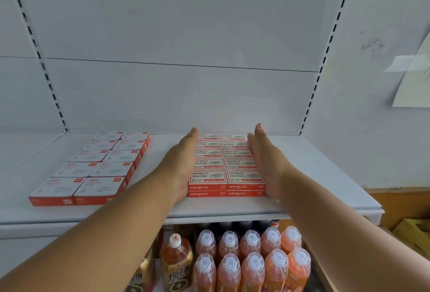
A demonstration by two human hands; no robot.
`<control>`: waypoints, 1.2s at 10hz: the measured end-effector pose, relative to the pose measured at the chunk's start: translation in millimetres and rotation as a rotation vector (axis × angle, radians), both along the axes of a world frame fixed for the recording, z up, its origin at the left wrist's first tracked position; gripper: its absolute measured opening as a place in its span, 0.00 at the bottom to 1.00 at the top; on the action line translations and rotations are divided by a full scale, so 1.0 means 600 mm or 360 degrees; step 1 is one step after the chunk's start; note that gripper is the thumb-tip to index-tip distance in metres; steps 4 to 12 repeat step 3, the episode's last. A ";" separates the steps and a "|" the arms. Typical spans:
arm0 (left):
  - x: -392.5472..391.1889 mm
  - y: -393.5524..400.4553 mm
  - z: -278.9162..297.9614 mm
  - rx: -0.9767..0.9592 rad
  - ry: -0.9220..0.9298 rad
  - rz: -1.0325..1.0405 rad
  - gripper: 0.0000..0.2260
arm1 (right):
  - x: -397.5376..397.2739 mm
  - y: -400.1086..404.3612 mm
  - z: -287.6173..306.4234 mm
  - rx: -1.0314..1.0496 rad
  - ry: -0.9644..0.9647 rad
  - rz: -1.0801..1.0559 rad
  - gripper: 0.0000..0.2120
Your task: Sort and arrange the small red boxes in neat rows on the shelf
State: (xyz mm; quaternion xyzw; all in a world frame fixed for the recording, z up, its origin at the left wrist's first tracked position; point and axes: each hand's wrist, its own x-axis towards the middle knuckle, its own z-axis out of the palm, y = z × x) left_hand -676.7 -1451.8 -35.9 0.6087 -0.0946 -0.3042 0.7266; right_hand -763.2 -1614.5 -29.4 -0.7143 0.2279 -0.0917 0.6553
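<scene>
Head view: I have both palms flat against the sides of the red boxes (226, 164), which sit on the shelf (314, 175) right of centre, two columns wide, running back toward the rear panel, and two layers high at the front edge. My left hand (180, 166) lies along the left flank, fingers straight and together; my right hand (264, 159) mirrors it on the right flank, fingers likewise straight, holding nothing, only pressing. A second block (93, 168) of whiter-topped boxes sits well apart to the left, also in two columns. Bottles (251, 259) stand on the level below.

As I judge it, the step is squaring the block. To do it well I would squeeze evenly from both sides, keeping the palms upright so both layers are caught together, then check the front faces line up flush. Pressing harder on one side could skew the rows or slide the top layer off the lower one.
</scene>
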 end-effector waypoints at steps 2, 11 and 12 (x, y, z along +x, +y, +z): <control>-0.008 0.005 0.006 0.0055 -0.0058 0.0076 0.24 | -0.007 -0.001 0.022 0.0041 0.0042 0.0088 0.23; -0.034 0.018 0.031 0.0159 -0.0347 0.0332 0.21 | -0.024 0.022 0.049 -0.0224 -0.0079 -0.0078 0.16; -0.034 0.018 0.031 0.0159 -0.0347 0.0332 0.21 | -0.024 0.022 0.049 -0.0224 -0.0079 -0.0078 0.16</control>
